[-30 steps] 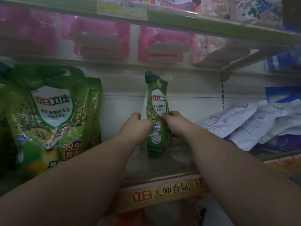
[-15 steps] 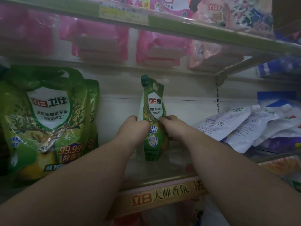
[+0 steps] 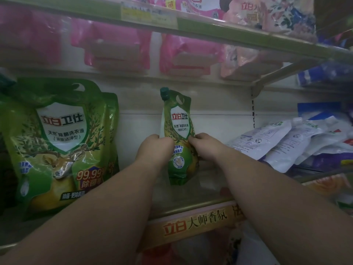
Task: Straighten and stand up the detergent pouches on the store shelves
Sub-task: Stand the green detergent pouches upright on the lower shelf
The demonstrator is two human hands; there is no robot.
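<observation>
Nearest the camera, two bare forearms reach up and in over the shelf's front lip (image 3: 191,209), which carries a gold price strip (image 3: 194,224) with printed characters. The left hand (image 3: 152,150) and the right hand (image 3: 205,145) meet at mid-shelf on either side of a small green detergent pouch (image 3: 178,131). Both hands have fingers curled onto the pouch's edges at about its middle, pinching it from left and right. The pouch stands upright with its dark green screw cap (image 3: 164,92) at the top left, its label facing forward, and its base down on the shelf floor, a little in from the lip.

To the left, a large green detergent pouch (image 3: 61,146) stands upright with another of the same kind just behind it. To the right, several white pouches (image 3: 277,142) lie slumped and overlapping, leaning toward the right.

Farther back is the pale rear panel (image 3: 133,131), and above, pink packs (image 3: 118,48) show through the upper shelf (image 3: 238,33).

The step in hand appears to be squaring up the small pouch so it stands by itself. The next move likely calls for easing the grip off slowly and checking that the pouch does not tip, then turning to the slumped white pouches, which look to be the untidy part left.
</observation>
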